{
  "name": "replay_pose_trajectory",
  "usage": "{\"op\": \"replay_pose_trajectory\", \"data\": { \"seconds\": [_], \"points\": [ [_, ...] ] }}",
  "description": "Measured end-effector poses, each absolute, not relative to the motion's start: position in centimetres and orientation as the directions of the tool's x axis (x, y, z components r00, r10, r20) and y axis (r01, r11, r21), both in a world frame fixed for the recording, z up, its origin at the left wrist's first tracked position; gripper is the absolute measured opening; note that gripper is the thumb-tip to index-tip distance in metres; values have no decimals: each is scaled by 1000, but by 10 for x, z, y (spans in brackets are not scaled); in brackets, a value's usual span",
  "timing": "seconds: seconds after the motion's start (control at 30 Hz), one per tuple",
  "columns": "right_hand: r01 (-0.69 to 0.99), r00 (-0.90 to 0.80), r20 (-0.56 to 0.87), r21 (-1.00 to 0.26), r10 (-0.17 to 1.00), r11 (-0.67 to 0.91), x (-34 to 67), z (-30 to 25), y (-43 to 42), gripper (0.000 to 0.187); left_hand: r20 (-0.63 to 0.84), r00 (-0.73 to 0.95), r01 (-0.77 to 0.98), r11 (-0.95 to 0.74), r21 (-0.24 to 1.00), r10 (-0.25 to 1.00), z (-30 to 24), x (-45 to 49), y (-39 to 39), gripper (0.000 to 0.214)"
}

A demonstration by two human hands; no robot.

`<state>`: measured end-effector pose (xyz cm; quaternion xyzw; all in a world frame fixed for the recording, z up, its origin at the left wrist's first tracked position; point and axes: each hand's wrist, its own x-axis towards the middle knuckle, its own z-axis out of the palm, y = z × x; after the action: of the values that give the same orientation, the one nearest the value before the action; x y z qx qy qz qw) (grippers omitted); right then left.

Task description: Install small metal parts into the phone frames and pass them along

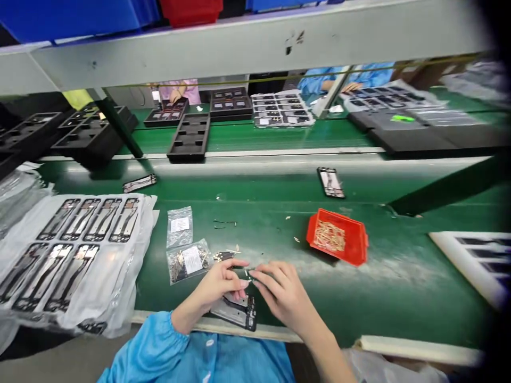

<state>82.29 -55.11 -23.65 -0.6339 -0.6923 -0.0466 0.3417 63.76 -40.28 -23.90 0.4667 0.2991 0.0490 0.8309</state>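
Note:
My left hand [225, 281] and my right hand [282, 291] meet near the front edge of the bench, fingertips almost touching. Each is closed in a pinch at a tiny pale and dark part [247, 273], too small to name. Below my left hand lies a phone middle frame [243, 314], partly hidden by the fingers. Just behind the hands is a small pile of dark and gold strips [224, 256]. A zip bag of small parts [181, 268] with a white label lies left of them, and another labelled zip bag [179, 226] sits behind it.
A red bin [357, 242] holds many small pale pieces. At left, a plastic tray [106, 271] carries several phone frames. Single frames [139, 183] [331, 182] lie farther back. A white foam tray [451, 244] stands right. An overhead shelf [239, 50] spans the bench; co-workers' hands [353, 86] show beyond.

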Motion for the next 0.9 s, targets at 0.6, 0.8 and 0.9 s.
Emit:
{"op": "replay_pose_trajectory", "data": {
  "seconds": [0.6, 0.8, 0.9],
  "points": [
    [369, 528, 98, -921, 844, -123, 787, -277, -562, 21, -198, 937, 348, -829, 437, 288, -238, 581, -421, 87],
    [362, 644, 161, -925, 748, -113, 804, -274, -574, 17, -256, 921, 389, -719, 575, 293, -215, 602, -417, 25],
    [354, 684, 172, -928, 709, -117, 809, -274, -582, 17, -236, 830, 432, -315, 845, 506, -205, 591, -417, 19]
  ]
}}
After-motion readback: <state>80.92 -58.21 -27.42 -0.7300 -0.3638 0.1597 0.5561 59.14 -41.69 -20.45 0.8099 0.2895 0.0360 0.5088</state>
